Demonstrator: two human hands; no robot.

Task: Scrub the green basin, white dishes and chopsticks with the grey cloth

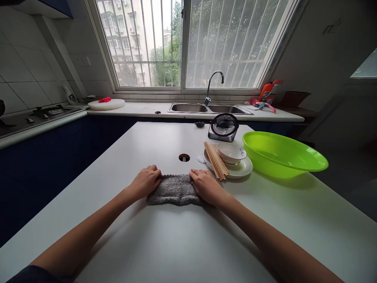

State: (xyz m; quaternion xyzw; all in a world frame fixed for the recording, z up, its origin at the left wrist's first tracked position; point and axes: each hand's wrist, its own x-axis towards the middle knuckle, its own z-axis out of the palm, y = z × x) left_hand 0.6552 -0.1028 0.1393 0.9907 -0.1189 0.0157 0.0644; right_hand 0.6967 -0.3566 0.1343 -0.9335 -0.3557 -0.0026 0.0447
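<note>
Head view: I am holding a grey cloth [176,191] on the near-middle part of the white table [176,243], right in front of me, its scalloped far edge lying between my hands and a crease running down its middle. I am probably taking it by opposite sides so that it is staying flat and square instead of bunching. My left hand [146,181] is closing on the far left corner, fingers curling over the edge and the thumb bearing on the fabric; my right hand [205,184] is gripping the far right part in much the same way, so both are half curled rather than spread, and apart, with the cloth spanning the gap. Just beyond, a round hole [184,157] is opening in the tabletop. To the right, a plate [241,171] is carrying a bowl [232,152] and a bundle of chopsticks [216,160] slanting over its near rim, seemingly grouped to leave my working space free. A green basin [282,169] is standing just beside them, and a small fan [224,125] and a dark scrubber [199,124] are sitting towards the far edge. Farther off, a double sink [188,107] is lying under the barred window [165,43]
</note>
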